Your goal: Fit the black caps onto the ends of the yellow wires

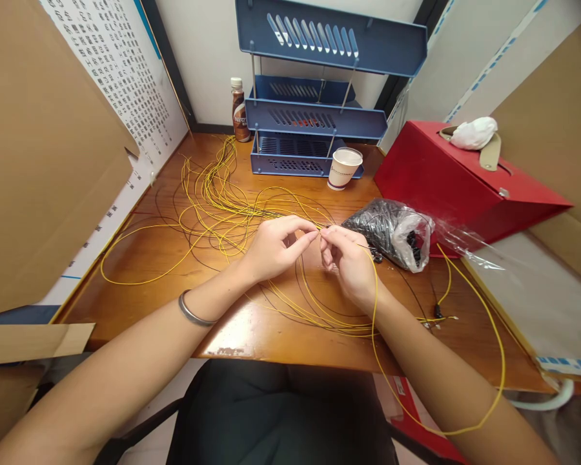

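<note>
Over the middle of the wooden desk, my left hand pinches with thumb and forefinger at a thin wire end. Just beside it my right hand is closed on a yellow wire. The fingertips of both hands nearly meet, and what lies between them is too small to make out. From the right hand the yellow wire loops down over my right forearm and past the desk's front edge. A tangle of yellow and dark wires spreads behind and left of my hands, with more strands passing beneath them.
A clear plastic bag of black parts lies right of my hands. Behind stand a paper cup, a blue tray rack and a bottle. A red box is at right. A small black connector lies near the right forearm.
</note>
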The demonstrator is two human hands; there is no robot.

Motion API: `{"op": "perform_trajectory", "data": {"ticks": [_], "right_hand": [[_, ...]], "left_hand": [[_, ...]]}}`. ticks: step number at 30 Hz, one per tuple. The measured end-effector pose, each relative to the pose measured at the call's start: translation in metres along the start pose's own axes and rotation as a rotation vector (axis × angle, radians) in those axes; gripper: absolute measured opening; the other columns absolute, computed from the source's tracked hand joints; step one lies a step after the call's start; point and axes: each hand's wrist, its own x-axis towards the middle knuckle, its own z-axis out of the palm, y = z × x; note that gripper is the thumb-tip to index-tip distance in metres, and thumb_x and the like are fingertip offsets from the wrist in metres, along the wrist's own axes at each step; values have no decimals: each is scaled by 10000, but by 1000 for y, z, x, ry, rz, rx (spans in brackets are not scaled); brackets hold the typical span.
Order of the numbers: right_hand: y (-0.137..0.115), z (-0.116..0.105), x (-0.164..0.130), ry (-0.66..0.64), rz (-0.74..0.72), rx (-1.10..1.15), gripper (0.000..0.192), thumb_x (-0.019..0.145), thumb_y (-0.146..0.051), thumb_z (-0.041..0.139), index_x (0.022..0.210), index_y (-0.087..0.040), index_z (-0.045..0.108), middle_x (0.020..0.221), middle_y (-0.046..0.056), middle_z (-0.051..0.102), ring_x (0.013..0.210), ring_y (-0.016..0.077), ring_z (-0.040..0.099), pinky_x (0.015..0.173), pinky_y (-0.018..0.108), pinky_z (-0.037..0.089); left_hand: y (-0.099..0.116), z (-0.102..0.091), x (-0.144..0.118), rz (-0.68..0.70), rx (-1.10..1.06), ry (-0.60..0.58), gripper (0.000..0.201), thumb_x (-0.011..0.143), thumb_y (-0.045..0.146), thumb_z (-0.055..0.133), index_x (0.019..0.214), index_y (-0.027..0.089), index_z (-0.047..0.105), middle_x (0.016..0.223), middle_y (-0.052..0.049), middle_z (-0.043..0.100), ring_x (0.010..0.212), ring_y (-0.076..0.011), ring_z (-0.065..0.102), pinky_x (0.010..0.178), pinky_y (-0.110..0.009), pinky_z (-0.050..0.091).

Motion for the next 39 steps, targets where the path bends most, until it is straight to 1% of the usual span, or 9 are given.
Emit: {"op": "perform_trajectory", "data": {"ticks": [3,7,18,24,31,39], "right_hand": [[0,0,-1,3,5,1,295,839,-322,630,579,-190,586,432,-50,479,389,73,386,407,208,283],[0,0,-1,5,5,-5,296,844,-321,626,582,-190,587,434,-49,480,391,74,388,411,209,287],[0,0,-1,3,-2,-22,292,843,-323,627,586,-191,585,437,-49,480,392,75,386,409,210,288],[0,1,-1,3,3,-19,292,842,-326,628,586,-192,586,439,-50,481,394,75,389,408,211,285],[-2,1,-1,3,6,-27,287,829,-333,625,580,-196,580,439,-47,479,396,79,386,414,219,287],[-2,2,-1,10,10,-27,293,832,-334,628,579,-194,581,432,-50,473,390,76,383,411,217,282]], "left_hand": [[0,0,1,-2,22,18,136,947,217,626,905,147,735,868,-47,777,741,-124,685,694,-240,514],[1,0,1,-16,39,28,126,943,207,622,899,156,729,864,-40,775,761,-129,691,706,-246,521],[2,0,1,-25,63,43,105,926,187,631,877,152,718,836,-30,762,701,-113,662,678,-237,508],[2,0,1,-26,65,52,97,916,185,634,871,153,714,810,-18,752,628,-94,617,634,-227,487],[4,0,1,-48,78,56,114,913,208,625,863,160,716,800,-22,751,608,-102,609,625,-239,489],[3,0,1,-59,75,54,115,911,212,624,860,161,713,813,-26,758,651,-112,642,647,-242,499]]}}
